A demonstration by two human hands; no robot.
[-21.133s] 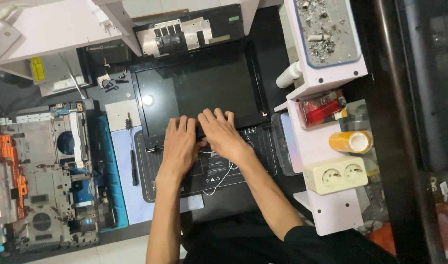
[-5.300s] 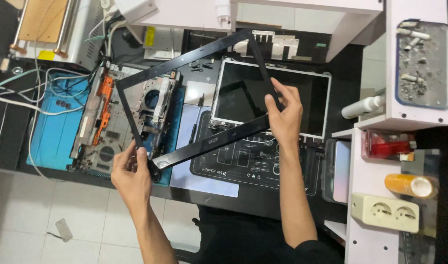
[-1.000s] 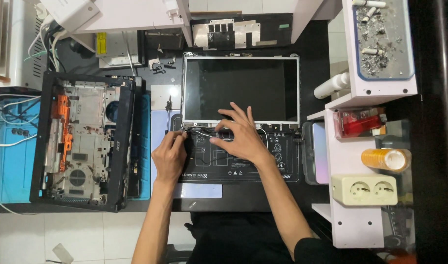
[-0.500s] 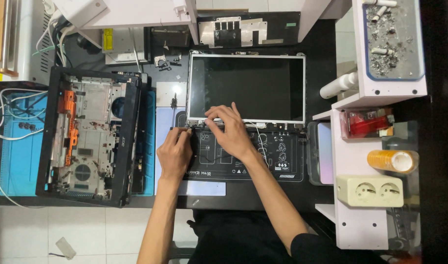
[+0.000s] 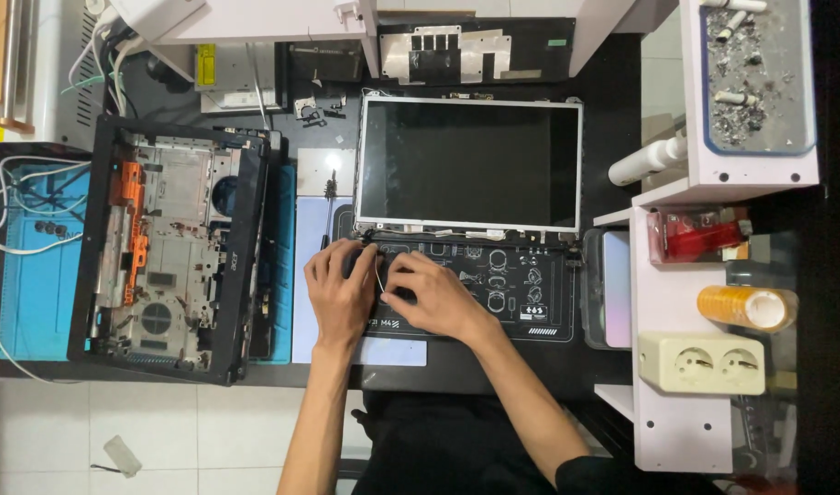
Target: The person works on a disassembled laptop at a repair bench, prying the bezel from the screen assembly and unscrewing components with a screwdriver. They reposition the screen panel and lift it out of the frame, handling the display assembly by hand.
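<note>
My left hand (image 5: 342,293) and right hand (image 5: 433,295) lie together, fingers curled on a thin cable (image 5: 379,275) at the bare screen panel (image 5: 470,163) just beyond them; whether they pinch it I cannot tell. I judge the stripping well along: the opened laptop base (image 5: 168,247) sits left. A yellow label (image 5: 205,64) lies far beyond.

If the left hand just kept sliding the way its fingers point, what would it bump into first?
The left hand points up the desk, fingertips on the black mat. Going straight on, it would probably first meet the bottom left corner of the bare screen panel, near the thin cable there. Heights are hard to judge from above.
</note>
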